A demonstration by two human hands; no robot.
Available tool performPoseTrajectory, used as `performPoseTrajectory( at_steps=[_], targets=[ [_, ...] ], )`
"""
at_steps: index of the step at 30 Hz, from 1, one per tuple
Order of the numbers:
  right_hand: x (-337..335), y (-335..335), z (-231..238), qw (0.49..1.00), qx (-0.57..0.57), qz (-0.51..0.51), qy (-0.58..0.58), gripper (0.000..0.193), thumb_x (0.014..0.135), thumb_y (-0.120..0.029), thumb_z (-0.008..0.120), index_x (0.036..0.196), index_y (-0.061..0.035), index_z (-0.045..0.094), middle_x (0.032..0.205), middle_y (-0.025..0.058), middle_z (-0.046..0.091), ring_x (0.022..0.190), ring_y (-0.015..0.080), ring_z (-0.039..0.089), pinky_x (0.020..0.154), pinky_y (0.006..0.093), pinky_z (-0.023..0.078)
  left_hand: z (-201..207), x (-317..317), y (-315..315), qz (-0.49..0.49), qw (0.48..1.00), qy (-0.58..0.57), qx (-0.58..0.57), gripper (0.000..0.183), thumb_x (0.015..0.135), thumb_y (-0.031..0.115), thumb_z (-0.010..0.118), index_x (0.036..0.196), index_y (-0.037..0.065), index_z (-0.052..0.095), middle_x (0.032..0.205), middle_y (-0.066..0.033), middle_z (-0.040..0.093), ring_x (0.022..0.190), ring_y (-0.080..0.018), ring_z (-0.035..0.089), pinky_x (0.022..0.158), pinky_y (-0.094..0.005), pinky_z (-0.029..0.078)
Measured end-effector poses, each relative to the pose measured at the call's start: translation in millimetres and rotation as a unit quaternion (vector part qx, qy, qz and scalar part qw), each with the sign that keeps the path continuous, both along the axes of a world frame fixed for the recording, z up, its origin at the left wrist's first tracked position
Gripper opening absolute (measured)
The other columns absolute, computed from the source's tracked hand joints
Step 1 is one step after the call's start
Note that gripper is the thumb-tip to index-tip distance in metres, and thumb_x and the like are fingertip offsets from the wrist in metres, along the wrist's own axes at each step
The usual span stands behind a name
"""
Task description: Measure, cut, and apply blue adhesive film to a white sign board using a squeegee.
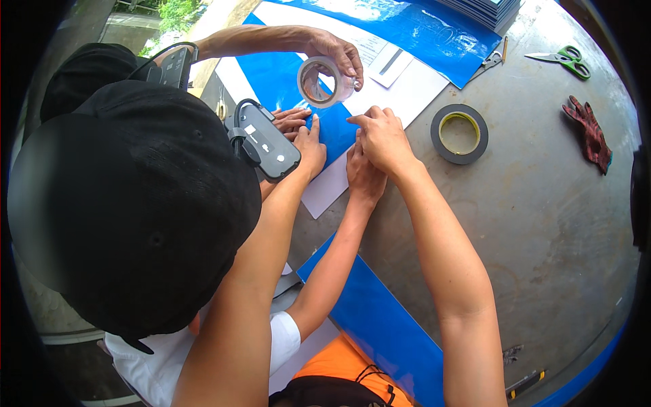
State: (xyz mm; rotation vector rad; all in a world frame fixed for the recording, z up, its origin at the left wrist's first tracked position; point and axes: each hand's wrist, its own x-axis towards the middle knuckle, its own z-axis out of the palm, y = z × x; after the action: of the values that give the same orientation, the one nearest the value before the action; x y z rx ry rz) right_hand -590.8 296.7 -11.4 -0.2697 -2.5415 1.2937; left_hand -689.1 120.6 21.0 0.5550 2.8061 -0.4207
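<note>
My left hand (310, 147) rests on a blue sheet (333, 136), its index finger stretched out and pressing the surface. Beside it lies a co-worker's hand (290, 121), also flat on the blue. My right hand (385, 140) is at the sheet's right edge with fingers curled and the index bent leftward. Whatever its fingertips hold, if anything, is hidden. Just below it, touching or nearly so, is another hand (365, 175) from a white-sleeved arm. Above, another person's hand (337, 53) grips a roll of clear tape (303, 85) over the sheet.
A dark tape roll (439, 139) lies right of my right hand. Green-handled scissors (575, 62), a red-black glove (588, 136) and a cutter (525, 384) are farther right. Blue sheets (434, 41) lie at the back, a blue strip (386, 319) nearer. A black-capped head (149, 203) blocks the left.
</note>
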Motion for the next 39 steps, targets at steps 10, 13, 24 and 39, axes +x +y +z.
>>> performPoseTrajectory(
  at_steps=[10,13,24,39],
  targets=[
    [-11,-22,-17,0.985,0.163,0.047,0.008,0.036,0.088,-0.010,0.061,0.119,-0.0203,0.076,0.122,0.0066,0.062,0.115,0.0248,0.053,0.096,0.0379,0.041,-14,1,-16,-0.046,0.998,0.006,0.048,0.075,0.088,0.016,0.059,0.158,0.010,0.032,0.129,-0.0247,0.051,0.115,-0.0430,0.057,0.097,-0.0493,0.049],
    [-4,-18,-32,0.981,0.179,0.036,0.064,0.036,0.089,-0.011,0.061,0.120,-0.0214,0.075,0.127,0.0055,0.061,0.119,0.0241,0.052,0.098,0.0383,0.039,-21,2,-28,-0.102,0.992,0.065,0.037,0.074,0.086,0.011,0.061,0.157,0.011,0.037,0.116,-0.0209,0.051,0.110,-0.0376,0.054,0.092,-0.0484,0.047],
    [5,-15,-40,0.969,0.216,0.062,0.105,0.039,0.084,-0.011,0.067,0.121,-0.0193,0.074,0.134,0.0039,0.057,0.123,0.0249,0.049,0.105,0.0411,0.035,-34,-9,-45,-0.199,0.967,0.160,0.029,0.066,0.091,0.006,0.052,0.155,0.015,0.043,0.123,-0.0170,0.052,0.119,-0.0351,0.049,0.102,-0.0458,0.038],
    [5,-17,-41,0.965,0.220,0.055,0.128,0.036,0.084,-0.012,0.064,0.119,-0.0151,0.074,0.132,0.0052,0.060,0.122,0.0240,0.051,0.105,0.0421,0.036,-35,-11,-62,-0.171,0.959,0.144,0.175,0.075,0.081,0.001,0.056,0.154,0.014,0.041,0.145,-0.0106,0.049,0.130,-0.0320,0.046,0.110,-0.0487,0.035]
  ],
)
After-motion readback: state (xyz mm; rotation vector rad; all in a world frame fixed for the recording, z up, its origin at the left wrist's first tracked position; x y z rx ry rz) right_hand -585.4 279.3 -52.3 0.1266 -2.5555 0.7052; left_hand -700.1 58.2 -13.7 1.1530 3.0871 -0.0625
